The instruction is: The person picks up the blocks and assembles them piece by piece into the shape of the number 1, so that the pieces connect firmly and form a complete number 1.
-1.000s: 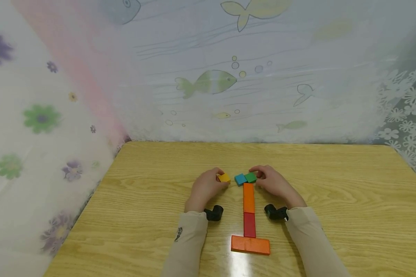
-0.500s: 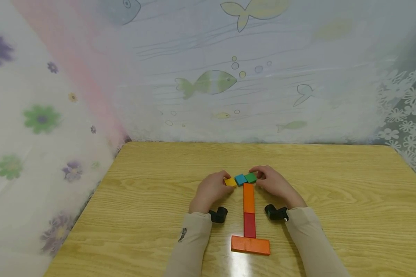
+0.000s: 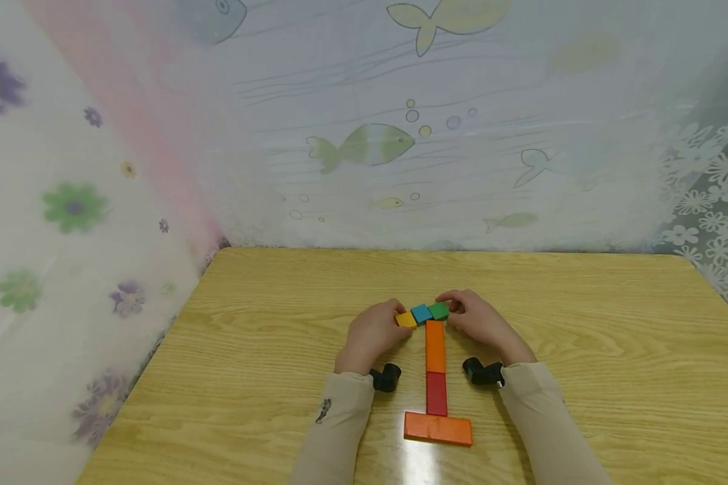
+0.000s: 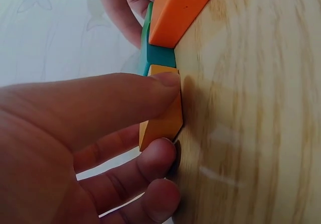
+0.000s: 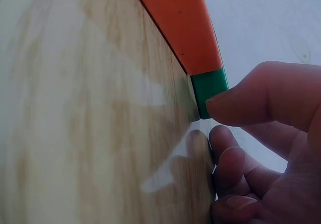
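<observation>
My left hand point(image 3: 373, 333) pinches a yellow block point(image 3: 406, 320) between thumb and fingers, its right end against a blue block point(image 3: 421, 313). A green block point(image 3: 439, 310) adjoins the blue one on the other side, and my right hand point(image 3: 476, 323) pinches it by its outer part. These small blocks form a slightly slanted row at the head of a long orange block point(image 3: 435, 345). In the left wrist view the thumb lies across the yellow block point(image 4: 163, 116). The right wrist view has the thumb on the green block point(image 5: 209, 91), close beside the orange one.
Below the long orange block lies a red block point(image 3: 436, 394), then another orange block point(image 3: 438, 429) set crosswise. All lie on a wood-grain table point(image 3: 249, 350). Black wrist cameras point(image 3: 387, 378) sit inside both wrists. A patterned curtain point(image 3: 364, 188) hangs behind the table.
My left hand has moved right and slightly nearer, bringing the yellow block from a gap away up to the blue block. The right hand and the green block stay in place.
</observation>
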The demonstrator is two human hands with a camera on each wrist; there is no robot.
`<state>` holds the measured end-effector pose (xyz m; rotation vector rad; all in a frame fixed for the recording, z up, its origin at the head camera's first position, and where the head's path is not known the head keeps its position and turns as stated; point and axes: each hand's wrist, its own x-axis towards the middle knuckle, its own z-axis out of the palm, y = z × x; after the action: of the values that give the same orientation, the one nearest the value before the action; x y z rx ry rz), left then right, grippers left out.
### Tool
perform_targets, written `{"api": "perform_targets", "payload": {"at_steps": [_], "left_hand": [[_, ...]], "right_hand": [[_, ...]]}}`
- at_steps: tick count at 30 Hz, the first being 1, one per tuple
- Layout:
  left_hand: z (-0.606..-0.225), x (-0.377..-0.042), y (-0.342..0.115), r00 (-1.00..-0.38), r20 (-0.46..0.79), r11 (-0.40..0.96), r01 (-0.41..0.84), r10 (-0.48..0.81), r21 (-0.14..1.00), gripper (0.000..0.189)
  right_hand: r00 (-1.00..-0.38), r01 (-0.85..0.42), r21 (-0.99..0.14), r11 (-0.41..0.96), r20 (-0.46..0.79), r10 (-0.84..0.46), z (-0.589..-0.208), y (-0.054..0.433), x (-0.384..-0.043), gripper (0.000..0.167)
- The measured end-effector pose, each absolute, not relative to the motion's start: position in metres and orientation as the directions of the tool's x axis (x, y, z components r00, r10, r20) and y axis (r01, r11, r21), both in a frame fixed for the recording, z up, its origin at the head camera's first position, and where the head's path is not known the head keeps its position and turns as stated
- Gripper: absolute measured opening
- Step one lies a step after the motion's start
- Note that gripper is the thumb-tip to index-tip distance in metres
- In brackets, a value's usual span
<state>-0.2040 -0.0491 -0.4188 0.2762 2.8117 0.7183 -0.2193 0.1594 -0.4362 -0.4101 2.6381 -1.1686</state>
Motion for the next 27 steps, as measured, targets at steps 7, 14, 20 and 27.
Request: {"api": "perform_targets", "payload": {"at_steps": [7, 14, 20, 27], "left_hand": [[-0.4181, -0.206, -0.0458, -0.955, -0.182, 0.853, 0.11, 0.233, 0.511, 0.036], [-0.4185, -0.2052, -0.0506, -0.949, -0.209, 0.833, 0.086, 0.235, 0.547, 0.04], [-0.4217, -0.2039, -0.0497, -0.944, -0.222, 0.806, 0.07, 0.244, 0.588, 0.043], [-0.4237, -0.2072, -0.0531, -0.932, -0.246, 0.755, 0.042, 0.265, 0.654, 0.044]], "right_hand": [[-0.934, -0.172, -0.742, 0.648, -0.087, -0.347, -0.4325, 0.1601, -0.2216, 0.038], [-0.933, -0.176, -0.74, 0.65, -0.084, -0.349, -0.4388, 0.1586, -0.2228, 0.038], [-0.935, -0.177, -0.734, 0.656, -0.082, -0.344, -0.4389, 0.163, -0.2205, 0.038], [-0.933, -0.186, -0.738, 0.649, -0.074, -0.352, -0.4372, 0.1648, -0.2205, 0.039]]}}
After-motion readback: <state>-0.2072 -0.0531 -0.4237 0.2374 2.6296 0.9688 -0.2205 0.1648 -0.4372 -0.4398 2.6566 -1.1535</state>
